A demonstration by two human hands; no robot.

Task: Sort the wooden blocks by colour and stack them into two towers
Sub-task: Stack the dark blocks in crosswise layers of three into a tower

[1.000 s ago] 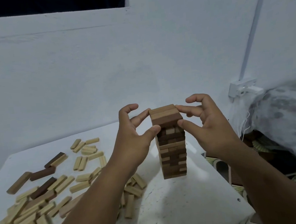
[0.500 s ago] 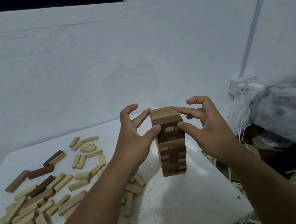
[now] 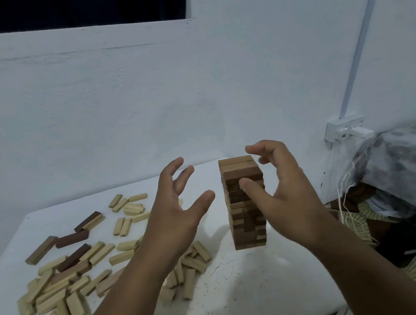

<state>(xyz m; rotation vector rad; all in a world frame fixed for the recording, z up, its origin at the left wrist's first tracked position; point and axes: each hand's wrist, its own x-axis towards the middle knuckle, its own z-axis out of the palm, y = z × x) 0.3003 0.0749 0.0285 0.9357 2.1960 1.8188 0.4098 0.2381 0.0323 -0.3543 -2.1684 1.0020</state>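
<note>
Standing upright on the white table (image 3: 240, 294), toward its right side, is a tower (image 3: 244, 204) of stacked wooden blocks, mostly brown with a few paler ends showing among the layers. Both hands are raised beside it with nothing in them. Left hand (image 3: 176, 211): fingers spread and relaxed, thumb pointing toward the tower, clear of it on its left. Right hand (image 3: 281, 188): fingers loosely curved above and beside the top layers, thumb crossing in front of the tower's upper half; whether the thumb touches the wood cannot be told. The two hands are apart, one on each side of the tower. Loose blocks (image 3: 61, 285) lie scattered flat over the left part of the table; most are pale, and several dark blocks (image 3: 71, 239) lie among them at the far left. Behind the table is a white wall (image 3: 120, 102); a wall socket (image 3: 344, 129) with a plug sits at the right, above a patterned bundle of cloth (image 3: 405, 163).
</note>
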